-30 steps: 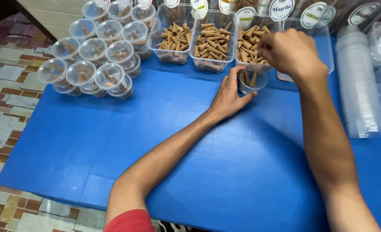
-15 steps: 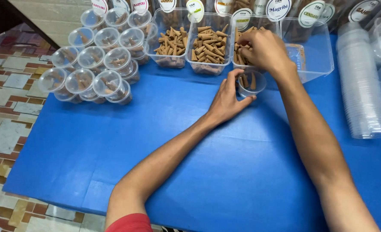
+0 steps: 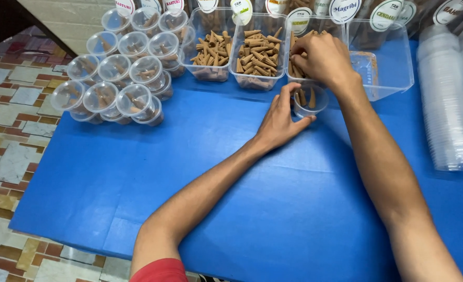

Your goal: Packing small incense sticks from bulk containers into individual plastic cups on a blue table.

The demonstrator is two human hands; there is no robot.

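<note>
The left hand (image 3: 281, 122) lies flat on the smooth blue tabletop (image 3: 231, 209), palm down, fingers stretched out and open, their tips resting against the near side of a small round clear plastic cup (image 3: 311, 100). That cup stands upright on the blue surface, just in front of the row of trays, and a few tan, cone-shaped sticks (image 3: 304, 97) stand inside it, matte and slightly rough in look.

The right hand (image 3: 323, 57) hovers right above the cup, over the edge of a clear rectangular plastic tray (image 3: 299, 47) filled with the same tan cones. Its fingers are curled in and pinched together around a few cones; how many, I cannot tell.

To the left of that tray sit two more clear rectangular trays (image 3: 257, 52), each heaped with loose tan cones lying every which way. To the right, a larger clear tub (image 3: 383, 60) shows only a thin scatter of tan bits along its left wall.

Far left, a cluster of small round lidded cups (image 3: 119, 73) is stacked in two layers, glossy lids catching the light, each with cones inside. At the far right edge lies a long nested sleeve of empty clear cups (image 3: 448, 104), ribbed by their rims. Below the table's left edge, a patchwork tiled floor (image 3: 17, 115) in brown, cream and grey shows.
</note>
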